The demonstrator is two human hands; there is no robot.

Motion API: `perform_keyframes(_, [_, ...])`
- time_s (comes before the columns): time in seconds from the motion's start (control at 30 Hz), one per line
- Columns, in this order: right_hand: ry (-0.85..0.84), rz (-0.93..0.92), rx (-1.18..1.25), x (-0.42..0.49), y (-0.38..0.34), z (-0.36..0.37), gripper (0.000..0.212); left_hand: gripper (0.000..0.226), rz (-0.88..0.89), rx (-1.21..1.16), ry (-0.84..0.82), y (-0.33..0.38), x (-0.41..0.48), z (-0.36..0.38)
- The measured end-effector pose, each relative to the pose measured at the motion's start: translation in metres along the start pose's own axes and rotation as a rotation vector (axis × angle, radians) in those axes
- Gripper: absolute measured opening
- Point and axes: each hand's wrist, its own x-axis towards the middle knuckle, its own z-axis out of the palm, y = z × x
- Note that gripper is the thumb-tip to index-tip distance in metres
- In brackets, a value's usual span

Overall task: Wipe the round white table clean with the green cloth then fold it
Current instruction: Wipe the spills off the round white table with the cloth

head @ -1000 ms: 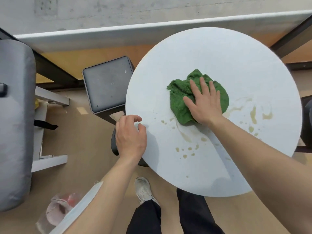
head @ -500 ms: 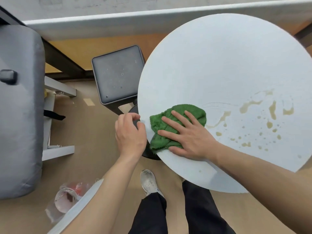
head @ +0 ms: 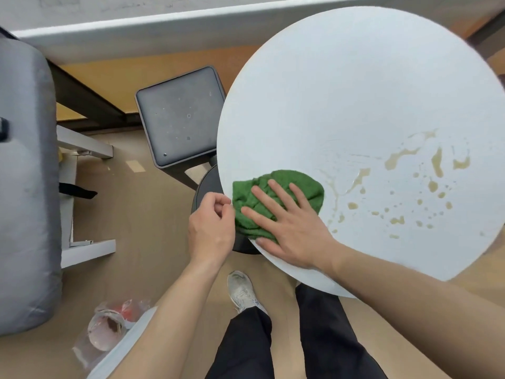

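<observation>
The round white table [head: 341, 91] fills the right of the view. Brown spill marks [head: 396, 160] and small drops lie on its right half. The green cloth [head: 247, 195] sits crumpled at the table's near-left rim, partly over the edge. My right hand [head: 295, 231] lies flat on the cloth with fingers spread, pressing it down. My left hand [head: 210, 228] is just off the rim beside the cloth, fingers curled with the fingertips against the table's edge.
A dark square stool [head: 180, 116] stands left of the table, above the table's black base [head: 207, 187]. A grey cushion [head: 24, 187] lines the far left. A plastic bag with cups [head: 106, 326] lies on the floor near my shoe [head: 241, 291].
My right hand has swept the cloth from the table's middle to its near-left rim, and the drops there are gone. My left hand has stayed at the rim.
</observation>
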Motion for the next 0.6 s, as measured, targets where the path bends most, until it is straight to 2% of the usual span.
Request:
perform_keyframes(0.07, [-0.044,-0.062,-0.023,-0.035,0.032,0.003,0.065,0.012,0.001,-0.006,-0.055,0.003,-0.005,0.004])
perform_keyframes(0.1, [-0.056,-0.034,-0.032,-0.043,0.056,0.001,0.065,0.013,0.008,-0.008,-0.082,0.004,-0.007,0.007])
perform_keyframes(0.13, [-0.053,0.041,-0.035,-0.046,0.081,-0.004,0.065,0.013,0.017,-0.007,-0.105,0.006,-0.009,0.011])
perform_keyframes(0.27, [0.018,0.544,0.063,-0.043,0.16,-0.025,0.066,0.014,0.047,0.002,-0.154,0.017,-0.014,0.024])
perform_keyframes(0.37, [0.097,0.795,0.138,-0.055,0.139,-0.013,0.064,0.014,0.068,0.009,-0.189,0.026,-0.019,0.031])
perform_keyframes(0.4, [0.111,0.816,0.128,-0.062,0.116,-0.004,0.064,0.014,0.076,0.008,-0.2,0.028,-0.021,0.033])
perform_keyframes(0.47, [0.127,0.738,0.097,-0.077,0.061,0.012,0.063,0.015,0.1,0.011,-0.217,0.032,-0.024,0.038])
perform_keyframes(0.6, [0.104,0.384,0.068,-0.105,-0.014,0.038,0.063,0.013,0.168,0.03,-0.228,0.041,-0.034,0.047])
